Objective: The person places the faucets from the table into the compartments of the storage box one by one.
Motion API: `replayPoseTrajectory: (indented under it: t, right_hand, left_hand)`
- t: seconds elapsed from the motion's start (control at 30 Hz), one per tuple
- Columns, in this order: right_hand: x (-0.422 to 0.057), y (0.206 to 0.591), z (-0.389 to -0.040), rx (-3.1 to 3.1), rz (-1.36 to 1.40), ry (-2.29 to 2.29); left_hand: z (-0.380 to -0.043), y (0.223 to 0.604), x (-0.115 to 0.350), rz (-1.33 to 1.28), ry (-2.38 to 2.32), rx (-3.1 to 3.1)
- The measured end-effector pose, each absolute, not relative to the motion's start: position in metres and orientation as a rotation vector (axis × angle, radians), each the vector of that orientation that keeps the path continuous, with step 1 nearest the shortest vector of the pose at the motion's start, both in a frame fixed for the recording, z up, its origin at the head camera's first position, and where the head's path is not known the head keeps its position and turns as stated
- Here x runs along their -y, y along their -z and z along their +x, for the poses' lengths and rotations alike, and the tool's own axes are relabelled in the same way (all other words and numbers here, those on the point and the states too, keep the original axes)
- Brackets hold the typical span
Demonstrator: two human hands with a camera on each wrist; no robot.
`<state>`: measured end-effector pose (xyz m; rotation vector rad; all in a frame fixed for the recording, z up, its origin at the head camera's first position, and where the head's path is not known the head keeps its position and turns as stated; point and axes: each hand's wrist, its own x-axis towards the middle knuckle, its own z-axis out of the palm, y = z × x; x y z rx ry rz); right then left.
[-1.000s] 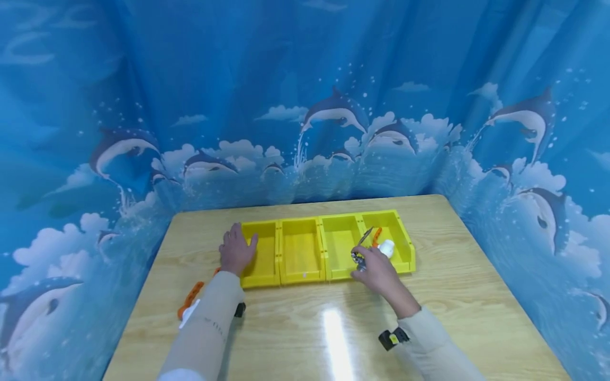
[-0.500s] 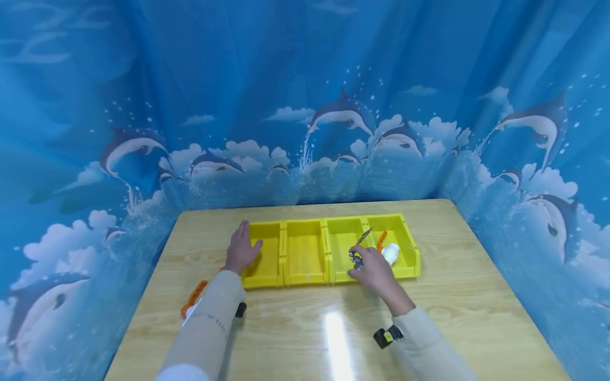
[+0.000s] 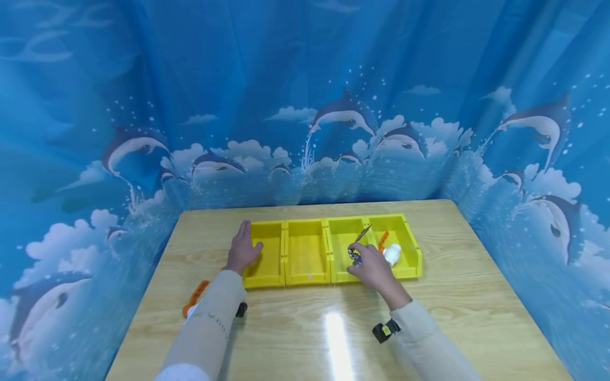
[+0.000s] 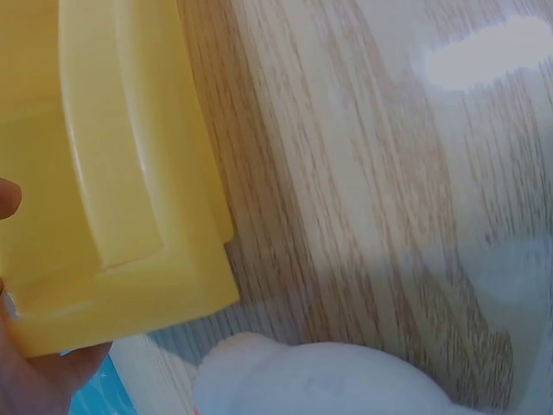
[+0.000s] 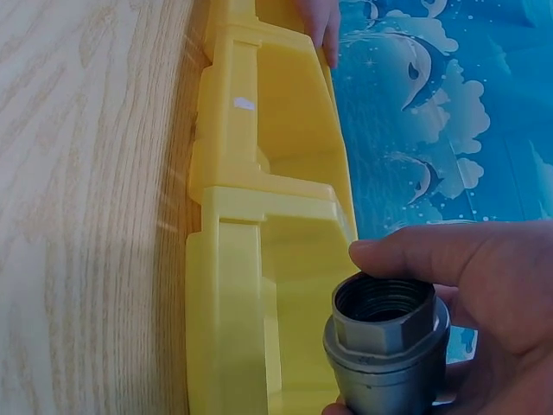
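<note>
In the head view my right hand (image 3: 374,267) is over the yellow bins, near the third from the left. It grips a grey metal threaded pipe fitting (image 5: 384,341) between thumb and fingers, its round threaded opening facing up in the right wrist view. A thin dark pointed piece (image 3: 363,233) sticks out past that hand; what it belongs to is unclear. My left hand (image 3: 242,251) lies at the left end bin (image 3: 268,280), fingers straight along the outer side, thumb reaching over the inside. The left wrist view catches only its thumb tip and part of the hand outside the wall.
Inside the right end bin (image 3: 412,264) lie a white rounded piece (image 3: 393,254) and an orange strip-like part (image 3: 383,240). Beside my left forearm, another orange part (image 3: 196,297) and a white piece (image 4: 320,380) rest on the wooden table (image 3: 305,328). A dolphin-print curtain (image 3: 267,106) surrounds the table.
My right hand has shifted slightly left along the bins with the fitting in its grip. The left hand's fingers have drawn together. The head view has shifted a little.
</note>
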<state>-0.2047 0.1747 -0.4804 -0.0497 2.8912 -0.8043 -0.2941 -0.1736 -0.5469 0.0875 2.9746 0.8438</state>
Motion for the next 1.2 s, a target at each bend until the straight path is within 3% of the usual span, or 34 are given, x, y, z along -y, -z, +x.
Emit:
replayPoseTrajectory:
  t: [1.2]
  right_hand:
    - [-0.163, 0.489, -0.237, -2.858, -0.054, 0.813]
  left_hand:
    - [-0.291, 0.542, 0.170, 0.036, -0.860, -2.950]
